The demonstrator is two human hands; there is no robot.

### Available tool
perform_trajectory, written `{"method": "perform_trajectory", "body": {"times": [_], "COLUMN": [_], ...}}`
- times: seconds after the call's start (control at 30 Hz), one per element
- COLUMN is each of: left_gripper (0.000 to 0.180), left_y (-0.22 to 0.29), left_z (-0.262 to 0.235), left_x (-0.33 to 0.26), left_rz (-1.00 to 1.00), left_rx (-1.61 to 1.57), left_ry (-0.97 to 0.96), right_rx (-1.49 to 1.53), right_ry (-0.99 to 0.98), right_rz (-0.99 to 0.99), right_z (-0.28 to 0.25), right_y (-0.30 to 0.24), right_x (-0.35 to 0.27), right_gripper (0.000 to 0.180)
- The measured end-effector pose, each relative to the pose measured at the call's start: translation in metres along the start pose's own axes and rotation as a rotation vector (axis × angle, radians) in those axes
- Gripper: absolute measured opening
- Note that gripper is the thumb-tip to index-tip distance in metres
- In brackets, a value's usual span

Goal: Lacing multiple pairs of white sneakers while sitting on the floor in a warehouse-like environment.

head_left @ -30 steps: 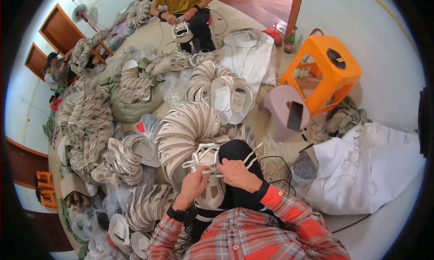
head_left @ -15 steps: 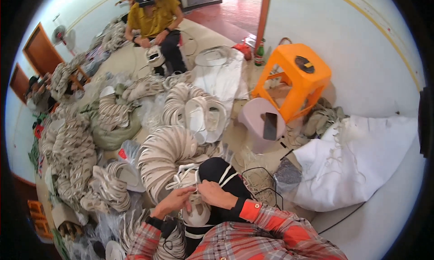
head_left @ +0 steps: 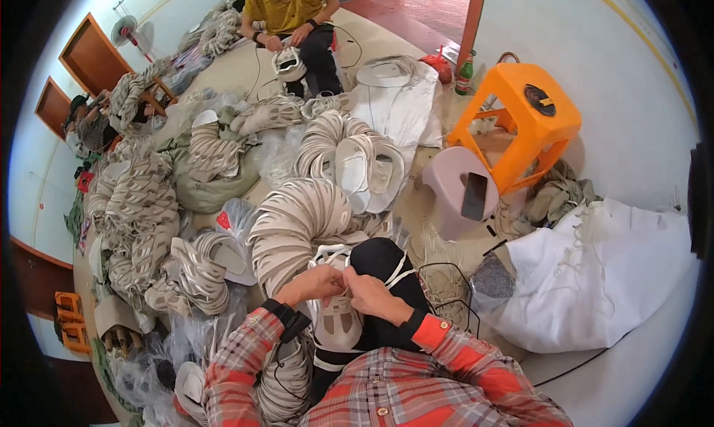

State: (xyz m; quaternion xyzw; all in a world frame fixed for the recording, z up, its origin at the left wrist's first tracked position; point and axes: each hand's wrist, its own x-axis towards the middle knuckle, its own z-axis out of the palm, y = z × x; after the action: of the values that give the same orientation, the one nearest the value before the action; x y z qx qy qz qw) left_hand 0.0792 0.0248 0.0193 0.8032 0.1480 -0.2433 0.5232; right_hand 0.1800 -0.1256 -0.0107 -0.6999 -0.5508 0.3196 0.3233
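— How are the hands set?

— Both forearms, in red plaid sleeves, come in from the near edge and bend inward over the lap. The left hand (head_left: 316, 282) and the right hand (head_left: 372, 295) meet knuckle to knuckle, fingers curled tight, pinching at the top of a white shoe upper (head_left: 336, 319) that lies on the dark-trousered knee (head_left: 379, 260).

— Closed, then?

— Closed on the upper's far edge, both of them; exactly what the fingertips grip there is too small to tell.

— Anything different from a moment ago?

— A second back the hands were a little apart, the left one raised at the near left of the piece. Now they have drawn together at its far end. The view has also dipped, so the orange stool (head_left: 524, 122) sits further right.

— And where does the upper lie?

— Directly under the hands, stretching near toward the body. A curved stack of white uppers (head_left: 294, 230) rises just to the far left of the left hand. Far off, another person (head_left: 294, 11) in a yellow shirt sits working.
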Motion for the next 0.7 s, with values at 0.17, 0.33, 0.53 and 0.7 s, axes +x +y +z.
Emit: {"method": "perform_trajectory", "body": {"times": [0.17,0.33,0.53,0.7], "left_gripper": [0.013,0.018,0.009,0.019], "left_y": [0.020,0.027,-0.040,-0.044], "left_z": [0.005,-0.009,0.004,0.026], "left_x": [-0.006,-0.038,-0.073,-0.085], "left_rz": [0.035,0.070,-0.052,0.230], "left_rx": [0.376,0.965,0.273,-1.960], "left_ry": [0.079,0.335,0.327,0.507], "right_rx": [0.041,-0.442,-0.487,0.137], "right_ry": [-0.043,0.091,0.033,-0.447], "right_rz": [0.011,-0.294,-0.223,-0.094], "right_z": [-0.005,-0.026,-0.017,-0.070], "right_y": [-0.006,-0.022,-0.012,-0.005], "right_x": [-0.004,-0.024,-0.012,0.005], "right_gripper": [0.028,0.018,0.022,0.026]}}
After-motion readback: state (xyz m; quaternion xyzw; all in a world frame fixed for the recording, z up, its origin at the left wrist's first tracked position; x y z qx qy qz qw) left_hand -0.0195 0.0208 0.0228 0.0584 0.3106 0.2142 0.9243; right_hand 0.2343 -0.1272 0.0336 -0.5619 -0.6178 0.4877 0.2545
